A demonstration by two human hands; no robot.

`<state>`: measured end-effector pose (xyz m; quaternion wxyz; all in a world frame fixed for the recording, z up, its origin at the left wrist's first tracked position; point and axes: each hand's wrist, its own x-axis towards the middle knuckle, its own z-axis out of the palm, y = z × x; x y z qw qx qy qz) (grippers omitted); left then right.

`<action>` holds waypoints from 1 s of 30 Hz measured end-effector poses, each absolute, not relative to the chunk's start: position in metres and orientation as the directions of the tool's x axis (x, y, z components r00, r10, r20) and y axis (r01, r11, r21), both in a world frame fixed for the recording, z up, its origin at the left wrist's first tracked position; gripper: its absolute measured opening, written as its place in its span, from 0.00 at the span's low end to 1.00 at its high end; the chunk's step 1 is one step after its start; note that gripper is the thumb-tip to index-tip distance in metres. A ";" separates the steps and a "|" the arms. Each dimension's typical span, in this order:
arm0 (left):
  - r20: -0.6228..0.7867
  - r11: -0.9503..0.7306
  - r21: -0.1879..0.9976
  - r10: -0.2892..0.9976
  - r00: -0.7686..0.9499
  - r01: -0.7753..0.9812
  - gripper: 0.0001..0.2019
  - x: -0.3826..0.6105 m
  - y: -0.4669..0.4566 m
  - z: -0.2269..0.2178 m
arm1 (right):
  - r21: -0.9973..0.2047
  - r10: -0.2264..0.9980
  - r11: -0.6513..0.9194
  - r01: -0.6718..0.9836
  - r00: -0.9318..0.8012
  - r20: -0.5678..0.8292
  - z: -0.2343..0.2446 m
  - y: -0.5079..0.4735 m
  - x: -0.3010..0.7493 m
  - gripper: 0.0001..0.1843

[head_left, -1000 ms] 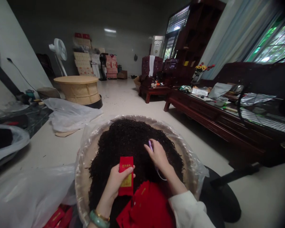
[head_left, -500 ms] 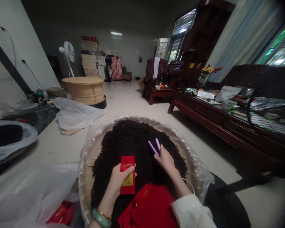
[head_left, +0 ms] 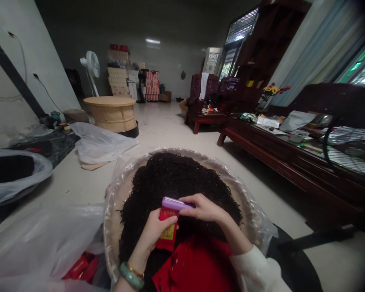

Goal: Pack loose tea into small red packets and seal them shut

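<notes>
My left hand point(head_left: 158, 229) grips a small red packet point(head_left: 167, 240) with gold lettering and a yellow patch, thumb across its front. Closed around a purple handheld bag sealer point(head_left: 174, 203), my right hand point(head_left: 202, 207) holds its jaws across the packet's top edge. Below both hands lies a heap of dark, twisted tea leaves point(head_left: 179, 174) in a wide round basket lined with clear plastic point(head_left: 109, 227). Several flat red packets point(head_left: 200, 267) rest on the near side of the heap, partly under my right forearm.
At lower left, a clear plastic bag point(head_left: 42, 239) has red packets point(head_left: 82, 267) beside it. Another plastic-lined container point(head_left: 42, 172) of dark leaves stands farther left. A long dark wooden table point(head_left: 270, 150) runs along the right. A round woven stand point(head_left: 111, 115) is ahead.
My right hand has moved left with the sealer, from above the leaves to the packet's top. The sealer's jaws were apart and are now closed over that edge. The left hand keeps its hold.
</notes>
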<state>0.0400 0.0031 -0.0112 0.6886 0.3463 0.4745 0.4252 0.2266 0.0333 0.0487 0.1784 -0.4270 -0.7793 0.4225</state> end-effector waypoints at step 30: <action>-0.249 0.270 0.847 0.963 0.107 -0.459 0.24 0.037 0.006 0.004 | -0.854 0.831 0.179 0.489 -0.540 -0.134 0.031 0.035 0.215 0.22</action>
